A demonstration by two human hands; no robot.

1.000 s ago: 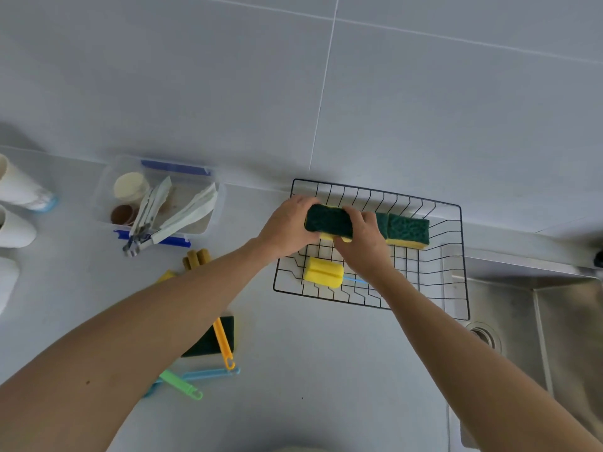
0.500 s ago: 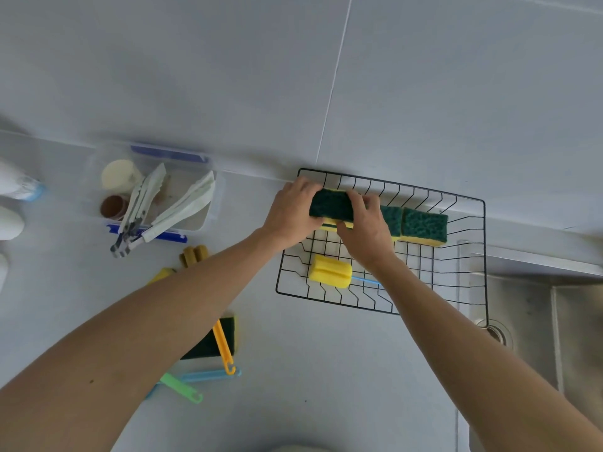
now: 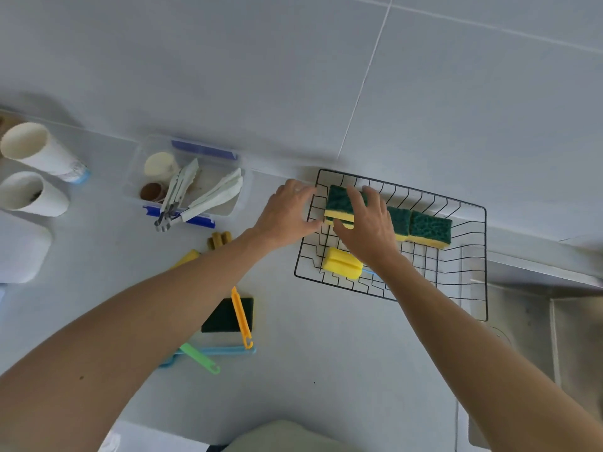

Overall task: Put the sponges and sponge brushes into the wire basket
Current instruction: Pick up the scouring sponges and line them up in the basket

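Observation:
The black wire basket (image 3: 456,203) stands on the counter by the wall. It holds a yellow sponge brush (image 3: 342,264) and green-and-yellow sponges (image 3: 430,228) in a row. At the row's left end my right hand (image 3: 368,230) grips a green-topped sponge (image 3: 341,203), fingers over its top and thumb at its yellow front edge. My left hand (image 3: 287,213) hovers open just outside the basket's left rim. On the counter to the left lie a dark green sponge (image 3: 225,316), an orange-handled brush (image 3: 241,316), a green-handled brush (image 3: 199,357) and a blue-handled brush (image 3: 222,350).
A clear plastic container (image 3: 137,187) with tongs and small cups sits left of the basket. Two white cups (image 3: 36,151) lie at the far left. A steel sink (image 3: 538,321) opens to the right, under the basket's right end. The tiled wall runs behind.
My left hand has come off the sponge and opened beside the basket's rim. My right hand stays on the sponge at the left end of the row.

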